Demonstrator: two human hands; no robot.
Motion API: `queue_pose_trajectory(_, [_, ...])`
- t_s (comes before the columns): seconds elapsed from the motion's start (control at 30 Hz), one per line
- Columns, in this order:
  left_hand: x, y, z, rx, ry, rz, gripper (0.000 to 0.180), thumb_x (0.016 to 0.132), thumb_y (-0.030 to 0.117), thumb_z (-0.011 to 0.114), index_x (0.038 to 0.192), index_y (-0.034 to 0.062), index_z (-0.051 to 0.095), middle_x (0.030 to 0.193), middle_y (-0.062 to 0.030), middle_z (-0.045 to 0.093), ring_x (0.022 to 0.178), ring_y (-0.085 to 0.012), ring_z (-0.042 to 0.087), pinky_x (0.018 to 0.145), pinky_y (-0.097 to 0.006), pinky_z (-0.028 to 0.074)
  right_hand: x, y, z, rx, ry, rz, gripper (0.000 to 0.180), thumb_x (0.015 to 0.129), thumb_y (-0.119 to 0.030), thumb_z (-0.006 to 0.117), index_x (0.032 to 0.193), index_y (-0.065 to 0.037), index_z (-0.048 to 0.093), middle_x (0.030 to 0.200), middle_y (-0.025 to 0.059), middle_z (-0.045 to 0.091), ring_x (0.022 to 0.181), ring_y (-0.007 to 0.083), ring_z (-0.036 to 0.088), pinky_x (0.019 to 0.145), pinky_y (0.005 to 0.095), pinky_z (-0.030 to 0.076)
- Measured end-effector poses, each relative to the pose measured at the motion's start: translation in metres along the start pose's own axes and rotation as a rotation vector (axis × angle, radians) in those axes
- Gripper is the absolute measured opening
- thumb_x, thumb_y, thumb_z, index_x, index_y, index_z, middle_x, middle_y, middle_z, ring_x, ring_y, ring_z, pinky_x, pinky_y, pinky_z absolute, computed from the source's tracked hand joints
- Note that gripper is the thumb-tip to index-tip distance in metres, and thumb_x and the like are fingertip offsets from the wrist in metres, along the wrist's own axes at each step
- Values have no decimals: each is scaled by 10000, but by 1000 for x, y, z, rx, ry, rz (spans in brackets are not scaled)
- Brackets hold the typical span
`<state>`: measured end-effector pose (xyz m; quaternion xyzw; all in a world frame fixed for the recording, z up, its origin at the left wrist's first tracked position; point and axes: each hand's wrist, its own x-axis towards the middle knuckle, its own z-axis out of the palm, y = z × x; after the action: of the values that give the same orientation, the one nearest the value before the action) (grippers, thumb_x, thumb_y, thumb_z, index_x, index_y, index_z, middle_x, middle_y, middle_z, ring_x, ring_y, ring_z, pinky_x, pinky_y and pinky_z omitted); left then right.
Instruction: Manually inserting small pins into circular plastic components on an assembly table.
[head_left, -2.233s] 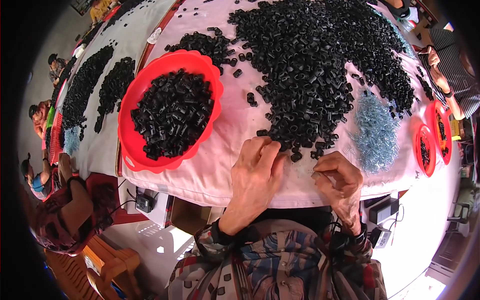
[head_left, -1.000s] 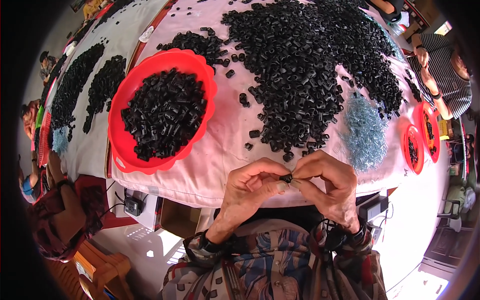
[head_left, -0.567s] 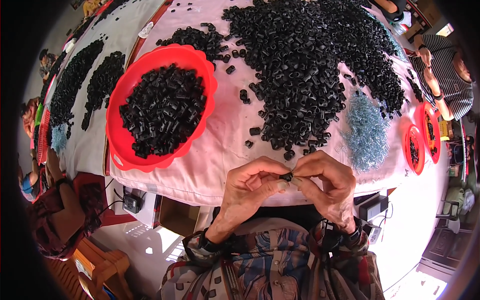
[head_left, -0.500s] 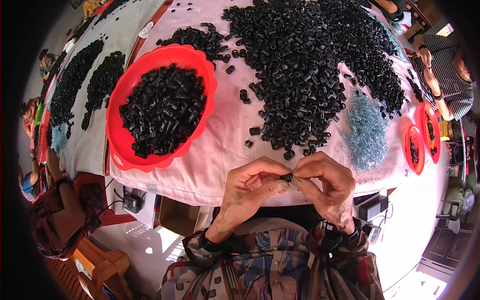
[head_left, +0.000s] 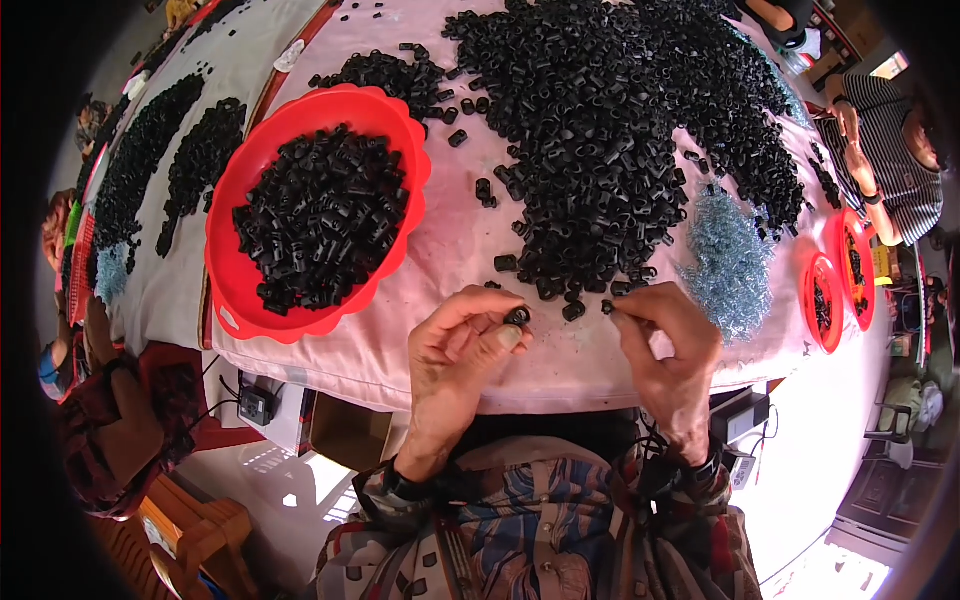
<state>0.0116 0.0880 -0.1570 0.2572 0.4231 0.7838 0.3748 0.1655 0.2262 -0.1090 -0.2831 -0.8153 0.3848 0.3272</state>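
Clock read from mid-view, 12 at the top. Work surface was a table under pale pink cloth (head_left: 455,230), soft, creased, front edge hanging loose. A second cloth-covered table (head_left: 170,300) stood at 10, dark heaps along it. Floor (head_left: 800,440) pale and shiny, sun-bleached around 4. Open cardboard box (head_left: 350,430) below the table between 7 and 8; orange slatted chair (head_left: 200,530) further out, also between 7 and 8. Person in dark red (head_left: 120,430) at 8; person in a striped shirt (head_left: 905,170) between 2 and 3.

Black parts were in one big heap (head_left: 600,150) at 1: short, hollow, smooth, plastic-looking tubes, spilling toward the near edge. Red basin (head_left: 228,250), scalloped rim, glossy, slot handle, sat at 10, piled with the same kind of parts. Pale-blue pile (head_left: 733,265) just short of 3: fine, wiry, glinting bits, too small to make out singly. Two small red baskets (head_left: 808,318) with dark bits at 3.

Left hand (head_left: 455,350) was just below centre, thumb and forefinger pinching one black ring-shaped part (head_left: 517,316), opening showing. Right hand (head_left: 672,345) was between 3 and 4, fingers curled, tips at a small black piece (head_left: 607,307) by the heap's lower end; couldn't tell if gripped or only touched. Hands well apart.
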Motion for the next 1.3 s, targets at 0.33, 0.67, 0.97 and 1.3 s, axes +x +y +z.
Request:
queue_pose_trajectory(0.33, [4, -4, -1, -55, 72, 15, 240, 890, 18, 671, 1124, -27, 641, 1032, -117, 657, 836, -165, 626, 741, -284, 499, 8, 6, 23, -313, -115, -257, 176, 778, 44, 698, 943, 2, 649, 927, 125, 654, 794, 307, 659, 668, 380, 545])
queue_pose_trajectory(0.67, [2, -3, -3, -73, 34, 28, 202, 896, 17, 669, 1090, -33, 643, 1023, -119, 645, 838, -160, 619, 732, -283, 497, 8, 7, 24, -210, -123, -94, 166, 795, 73, 659, 952, 21, 660, 938, 145, 671, 804, 322, 666, 683, 366, 544])
queue_pose_trajectory(0.97, [2, -3, -6, -60, -8, 16, 215, 912, -51, 632, 1126, -34, 638, 1017, -101, 638, 882, -165, 646, 779, -287, 529, 12, 5, 34, -368, -157, -249, 118, 800, -5, 694, 912, -8, 656, 905, 93, 646, 847, 290, 646, 673, 386, 546])
queue_pose_trajectory(1.3, [5, -1, 3, 62, -16, -21, 221, 906, -70, 622, 1124, -32, 636, 1014, -97, 650, 901, -166, 649, 805, -290, 530, 4, 8, 24, 114, -119, -166, 190, 773, 116, 677, 945, 41, 647, 1002, 144, 692, 861, 235, 703, 722, 317, 595])
